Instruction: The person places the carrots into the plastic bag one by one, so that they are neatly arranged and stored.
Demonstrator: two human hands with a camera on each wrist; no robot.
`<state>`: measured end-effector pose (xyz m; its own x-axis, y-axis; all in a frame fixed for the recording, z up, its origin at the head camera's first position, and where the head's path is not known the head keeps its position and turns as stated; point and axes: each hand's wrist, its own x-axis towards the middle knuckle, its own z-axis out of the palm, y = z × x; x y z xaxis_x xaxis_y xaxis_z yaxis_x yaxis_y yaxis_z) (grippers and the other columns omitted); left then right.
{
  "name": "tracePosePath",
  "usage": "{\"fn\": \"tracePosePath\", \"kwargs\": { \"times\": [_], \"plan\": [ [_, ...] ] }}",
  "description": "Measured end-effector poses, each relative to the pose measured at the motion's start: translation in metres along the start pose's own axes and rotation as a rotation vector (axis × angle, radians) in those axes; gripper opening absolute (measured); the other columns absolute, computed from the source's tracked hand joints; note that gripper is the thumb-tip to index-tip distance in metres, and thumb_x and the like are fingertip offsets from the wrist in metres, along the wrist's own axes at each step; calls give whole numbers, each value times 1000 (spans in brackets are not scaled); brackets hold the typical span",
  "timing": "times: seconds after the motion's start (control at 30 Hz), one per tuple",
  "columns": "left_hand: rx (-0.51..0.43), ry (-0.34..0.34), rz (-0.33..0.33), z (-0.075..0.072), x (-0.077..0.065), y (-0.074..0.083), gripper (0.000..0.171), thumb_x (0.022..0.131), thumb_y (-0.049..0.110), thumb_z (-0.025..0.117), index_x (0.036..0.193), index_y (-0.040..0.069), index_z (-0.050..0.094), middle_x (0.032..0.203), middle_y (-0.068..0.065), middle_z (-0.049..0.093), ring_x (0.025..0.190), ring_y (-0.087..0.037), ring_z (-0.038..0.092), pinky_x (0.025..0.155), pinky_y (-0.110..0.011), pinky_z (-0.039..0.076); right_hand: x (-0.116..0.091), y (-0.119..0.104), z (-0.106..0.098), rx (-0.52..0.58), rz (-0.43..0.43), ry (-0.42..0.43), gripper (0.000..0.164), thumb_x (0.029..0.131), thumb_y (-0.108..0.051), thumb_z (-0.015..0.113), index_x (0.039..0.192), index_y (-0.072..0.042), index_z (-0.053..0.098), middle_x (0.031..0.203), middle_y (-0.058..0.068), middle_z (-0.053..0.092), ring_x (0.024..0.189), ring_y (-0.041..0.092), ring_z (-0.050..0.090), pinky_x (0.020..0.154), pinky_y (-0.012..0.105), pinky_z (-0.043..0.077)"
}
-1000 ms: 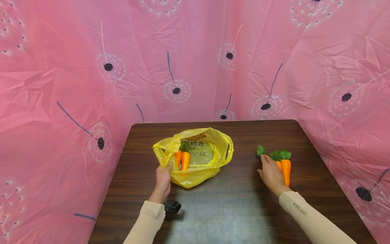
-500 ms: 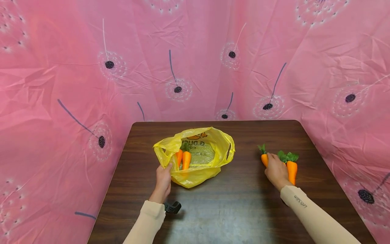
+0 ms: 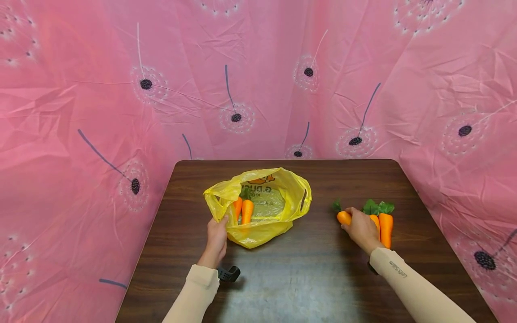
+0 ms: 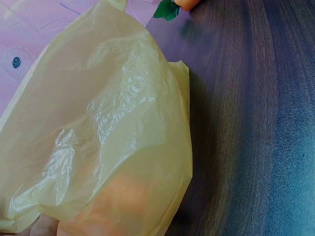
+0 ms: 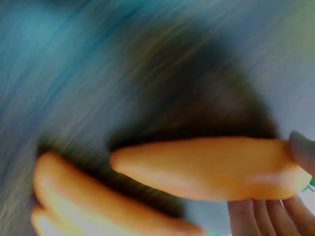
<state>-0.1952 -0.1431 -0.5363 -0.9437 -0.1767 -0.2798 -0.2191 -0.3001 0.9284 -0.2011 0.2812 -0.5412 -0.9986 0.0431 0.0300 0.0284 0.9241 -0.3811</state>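
Note:
My left hand [image 3: 216,237] pinches the near left edge of a yellow plastic bag [image 3: 258,235], whose mouth gapes upward. Inside the bag, on its left side, lie two orange carrots [image 3: 247,211] with green tops. At the right, my right hand [image 3: 362,229] grips a carrot [image 3: 344,218] near its leafy end. In the right wrist view this carrot [image 5: 206,167] lies between thumb and fingers, its tip pointing left. Right beside that hand, two more carrots [image 3: 386,229] lie side by side on the table, one partly hidden by the hand.
The dark wooden table [image 3: 282,278] carries everything. A black band [image 3: 229,273] is on the left wrist. Pink patterned cloth [image 3: 262,80] hangs behind the table and along both sides.
My right hand has closed round one carrot and drawn it left, apart from the other two. The left hand and the bag have stayed in place.

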Motion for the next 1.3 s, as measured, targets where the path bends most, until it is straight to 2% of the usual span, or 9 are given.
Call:
{"fn": "tracePosePath", "kwargs": {
  "times": [0.13, 0.3, 0.47, 0.63, 0.73, 0.9, 1.1, 1.3],
  "plan": [
    [5, -3, -9, 1, 0, 1, 40, 97, 17, 45, 133, 1, 37, 130, -11, 43, 118, -25, 42, 101, -40, 32, -8, -20, -5, 126, 22, -102, 54, 75, -19, 76, 121, -1, 53, 111, 20, 60, 91, 33, 57, 77, 48, 45],
    [1, -2, -3, 2, 0, 2, 40, 97, 15, 45, 133, 0, 37, 130, -11, 43, 118, -25, 42, 101, -40, 32, -15, -52, -18, 330, 52, -226, 53, 75, -21, 77, 120, -5, 54, 110, 15, 61, 93, 26, 60, 74, 39, 50],
    [3, -7, 6, 2, -1, 3, 40, 97, 15, 45, 133, 0, 37, 130, -11, 43, 118, -25, 42, 101, -40, 32, -23, -78, -34, 566, 31, -353, 55, 72, -21, 78, 118, -2, 55, 112, 15, 60, 96, 27, 60, 73, 36, 52],
    [1, -9, 10, 3, -2, 3, 39, 97, 15, 45, 133, 1, 38, 129, -11, 44, 118, -25, 43, 100, -40, 33, -36, -105, -47, 781, 6, -509, 55, 76, -16, 75, 121, 3, 51, 113, 18, 58, 98, 28, 59, 73, 38, 52],
    [-3, -10, 12, 4, -3, 2, 39, 97, 15, 45, 133, 1, 38, 129, -11, 45, 117, -25, 43, 100, -40, 33, -40, -119, -51, 860, -20, -598, 54, 78, -14, 73, 123, 4, 49, 114, 20, 57, 97, 27, 59, 73, 40, 52],
    [-6, -13, 11, 5, -5, 1, 39, 97, 15, 46, 132, 1, 40, 129, -11, 46, 117, -25, 43, 100, -40, 33, -43, -141, -56, 931, -71, -713, 51, 81, -14, 70, 125, 2, 48, 115, 17, 58, 98, 27, 60, 75, 41, 51],
    [-12, -16, 17, 6, -5, -1, 40, 96, 15, 47, 132, 0, 39, 130, -12, 45, 117, -25, 43, 99, -40, 34, -37, -169, -54, 1096, -69, -797, 53, 82, -10, 69, 128, 1, 44, 121, 18, 54, 101, 30, 58, 80, 43, 49],
    [-8, -27, 9, 7, -5, -4, 42, 96, 16, 47, 134, 1, 37, 132, -12, 44, 118, -26, 42, 100, -42, 33, -26, -200, -35, 1282, 30, -770, 62, 82, -11, 69, 134, -1, 36, 131, 19, 45, 105, 30, 56, 87, 48, 44]
  ]
}}
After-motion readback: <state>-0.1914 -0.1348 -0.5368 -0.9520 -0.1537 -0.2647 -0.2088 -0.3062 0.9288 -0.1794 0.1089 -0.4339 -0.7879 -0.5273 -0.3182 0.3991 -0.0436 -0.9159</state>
